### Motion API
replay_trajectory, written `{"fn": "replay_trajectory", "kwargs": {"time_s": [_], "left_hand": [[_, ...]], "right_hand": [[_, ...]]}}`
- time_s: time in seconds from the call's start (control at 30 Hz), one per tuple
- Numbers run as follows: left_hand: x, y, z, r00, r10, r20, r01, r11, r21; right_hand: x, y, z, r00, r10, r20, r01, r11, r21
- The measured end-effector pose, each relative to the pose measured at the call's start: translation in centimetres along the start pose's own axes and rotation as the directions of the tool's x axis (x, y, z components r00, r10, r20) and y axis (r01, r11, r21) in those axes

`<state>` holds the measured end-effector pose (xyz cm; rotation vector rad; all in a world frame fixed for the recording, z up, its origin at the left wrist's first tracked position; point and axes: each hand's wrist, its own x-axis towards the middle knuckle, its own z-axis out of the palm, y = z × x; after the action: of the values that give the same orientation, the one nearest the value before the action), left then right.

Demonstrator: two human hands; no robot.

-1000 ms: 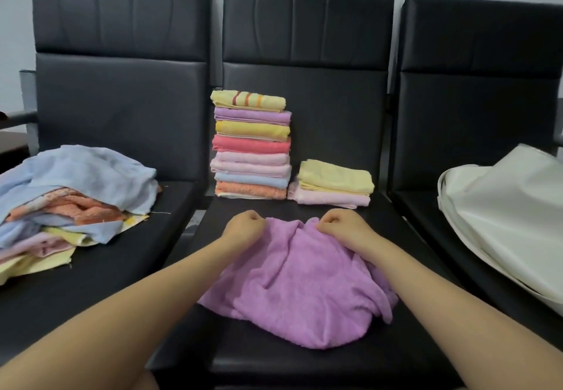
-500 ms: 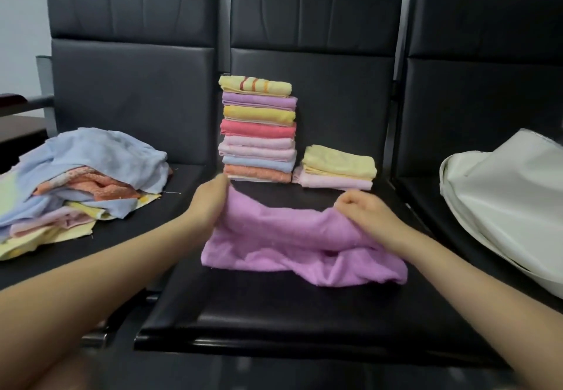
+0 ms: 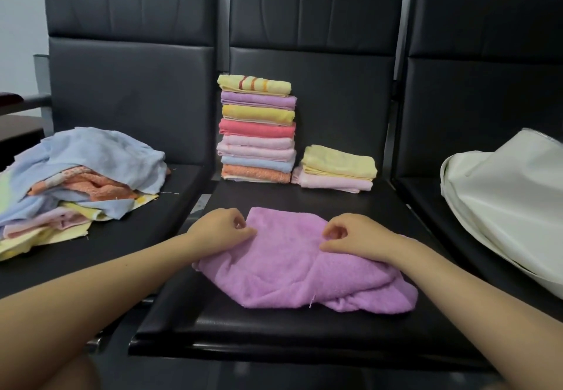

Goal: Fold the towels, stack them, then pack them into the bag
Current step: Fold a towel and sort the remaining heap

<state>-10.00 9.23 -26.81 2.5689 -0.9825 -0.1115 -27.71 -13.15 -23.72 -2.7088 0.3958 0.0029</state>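
Both hands pinch the purple towel (image 3: 301,264) (half-bunched) on the middle chair seat (image 3: 274,331): left hand (image 3: 221,231) at its left edge, right hand (image 3: 355,239) on top. Behind stand two folded stacks (image 3: 257,129); the white bag (image 3: 511,194) lies right.

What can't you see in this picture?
Head view only:
- Inside of the white fabric bag: its own cloth covers it, and the right edge cuts it off.
- Lower unfolded towels in the loose pile: the light blue towel covers them, and the left edge crops them.
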Motion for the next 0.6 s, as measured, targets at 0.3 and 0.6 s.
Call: {"fn": "replay_trajectory", "kwargs": {"time_s": [0.3, 0.6], "left_hand": [[2.3, 1.5, -0.4, 0.983, 0.171, 0.07, -0.18, 0.975, 0.134], [4.2, -1.2, -2.5, 0.94, 0.126, -0.317, -0.14, 0.99, -0.023]], "right_hand": [[0.9, -0.5, -1.2, 1.0, -0.02, -0.008, 0.021, 0.997, 0.074], [0.4, 3.7, -2.7, 0.977, 0.112, 0.183, -0.147, 0.971, 0.189]]}}
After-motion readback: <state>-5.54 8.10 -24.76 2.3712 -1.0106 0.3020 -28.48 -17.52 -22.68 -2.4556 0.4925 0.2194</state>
